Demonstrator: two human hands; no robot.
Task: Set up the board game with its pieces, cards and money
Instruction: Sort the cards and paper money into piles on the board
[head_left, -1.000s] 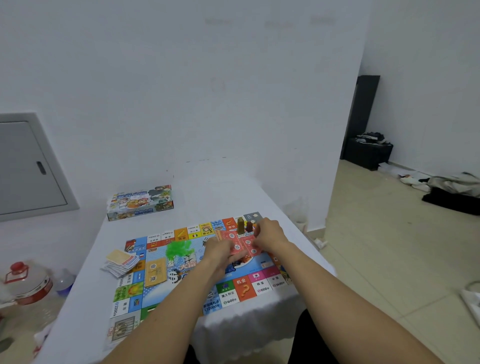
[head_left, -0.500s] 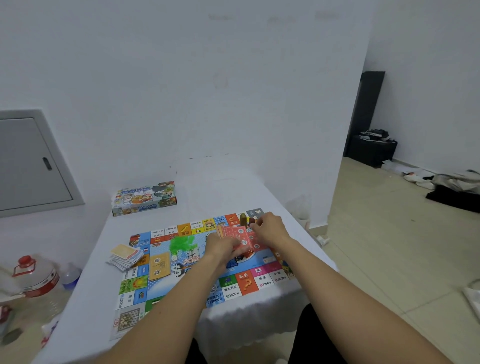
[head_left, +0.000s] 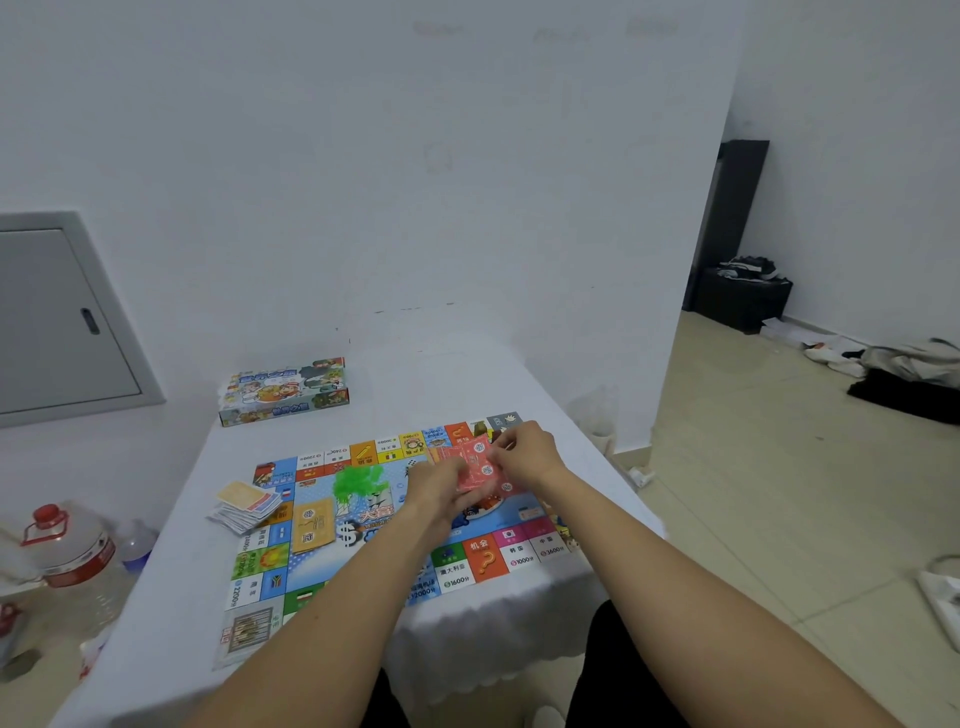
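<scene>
My left hand (head_left: 441, 488) grips a sheaf of red notes (head_left: 475, 465) over the board (head_left: 322, 525), right of centre; my right hand (head_left: 524, 452) pinches the top note's far edge. They look thin, limp and slippery, so I'd take them by the edges. Since a second ago both hands stayed put. The cards (head_left: 244, 506) lie at the board's left edge, the box (head_left: 283, 389) far left.

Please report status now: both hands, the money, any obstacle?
Left hand and right hand both grip red paper money notes above colourful game board. No obstacle visible.
</scene>
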